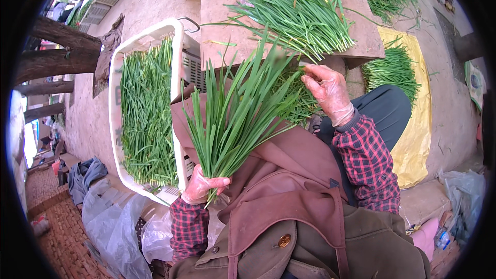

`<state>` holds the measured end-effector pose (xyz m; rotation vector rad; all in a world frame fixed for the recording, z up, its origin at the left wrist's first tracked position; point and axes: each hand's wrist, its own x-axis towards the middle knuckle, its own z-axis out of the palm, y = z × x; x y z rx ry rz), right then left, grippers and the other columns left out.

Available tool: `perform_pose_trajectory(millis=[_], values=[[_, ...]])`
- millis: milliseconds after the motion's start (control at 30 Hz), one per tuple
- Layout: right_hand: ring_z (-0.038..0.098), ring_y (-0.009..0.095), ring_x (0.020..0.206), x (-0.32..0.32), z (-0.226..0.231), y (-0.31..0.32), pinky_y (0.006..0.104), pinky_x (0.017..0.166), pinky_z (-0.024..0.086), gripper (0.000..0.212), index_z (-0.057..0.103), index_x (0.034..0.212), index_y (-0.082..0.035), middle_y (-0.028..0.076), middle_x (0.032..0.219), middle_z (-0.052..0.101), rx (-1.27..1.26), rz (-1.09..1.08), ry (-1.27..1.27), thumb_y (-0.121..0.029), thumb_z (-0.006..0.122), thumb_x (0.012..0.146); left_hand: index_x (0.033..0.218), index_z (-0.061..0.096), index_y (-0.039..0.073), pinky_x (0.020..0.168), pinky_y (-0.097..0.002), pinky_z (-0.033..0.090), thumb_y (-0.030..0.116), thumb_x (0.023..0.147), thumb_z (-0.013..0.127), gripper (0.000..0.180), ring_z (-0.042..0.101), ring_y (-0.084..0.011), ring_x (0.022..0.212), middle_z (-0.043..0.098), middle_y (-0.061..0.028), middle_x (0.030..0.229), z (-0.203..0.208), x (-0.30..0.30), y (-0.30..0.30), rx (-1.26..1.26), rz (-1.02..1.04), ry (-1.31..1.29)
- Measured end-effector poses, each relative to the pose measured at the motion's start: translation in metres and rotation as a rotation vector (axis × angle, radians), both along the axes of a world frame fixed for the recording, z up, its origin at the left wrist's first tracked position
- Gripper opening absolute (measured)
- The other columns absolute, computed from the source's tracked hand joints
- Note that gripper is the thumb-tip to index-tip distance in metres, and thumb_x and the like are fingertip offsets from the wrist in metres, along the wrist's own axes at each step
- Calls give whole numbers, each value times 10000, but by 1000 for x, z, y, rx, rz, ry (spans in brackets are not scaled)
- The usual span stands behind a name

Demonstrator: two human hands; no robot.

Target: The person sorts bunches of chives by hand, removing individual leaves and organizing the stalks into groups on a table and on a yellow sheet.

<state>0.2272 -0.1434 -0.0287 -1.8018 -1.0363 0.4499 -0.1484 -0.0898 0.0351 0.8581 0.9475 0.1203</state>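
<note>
Green stalks [230,124] are gripped near the base by the closed fingers of the left hand [200,186], beside a white crate [177,51]. The right hand [327,93] is raised nearby, fingers bent; whether anything is pinched cannot be told.
</note>
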Motion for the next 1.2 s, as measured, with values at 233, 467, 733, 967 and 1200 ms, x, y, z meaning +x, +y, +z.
perform_pose_trajectory(millis=[233, 467, 733, 967, 1200], values=[[688, 350, 780, -12, 11, -4, 398, 694, 537, 192, 722, 990, -32, 148, 843, 706, 3, 69, 126, -152, 686, 846, 1006, 651, -8, 492, -259, 471, -34, 792, 764, 244, 594, -133, 554, 664, -79, 771, 8, -3, 12, 258, -18, 163], [703, 236, 744, -18, -25, -13, 335, 696, 548, 337, 655, 1177, 26, 144, 843, 716, -98, 260, -29, -139, 676, 885, 1421, 567, 183, 648, -339, 554, -66, 803, 631, 669, 670, -277, 752, 684, -151, 973, 47, 32, 100, 2193, -473, 852], [605, 69, 616, -3, -27, -16, 234, 588, 509, 206, 704, 1052, 36, 31, 728, 668, -42, 106, 306, -132, 648, 947, 1304, 676, 178, 615, -340, 558, -6, 823, 635, 517, 666, -264, 726, 689, -173, 987, 30, 33, 98, 2491, -432, 834], [605, 70, 612, -11, -3, -14, 222, 577, 505, 197, 711, 1012, 21, 36, 760, 681, -98, 93, 569, -161, 655, 962, 1284, 682, 129, 633, -364, 565, 25, 819, 675, 477, 683, -294, 783, 686, -182, 1027, 6, 11, 79, 2400, -288, 759], [614, 70, 633, -10, 0, -12, 229, 579, 500, 218, 711, 1071, 13, 37, 788, 691, 57, 62, 635, -166, 642, 967, 1315, 653, 105, 647, -373, 559, 51, 833, 682, 486, 684, -312, 813, 683, -187, 1060, -8, 0, 65, 2326, -277, 790]])
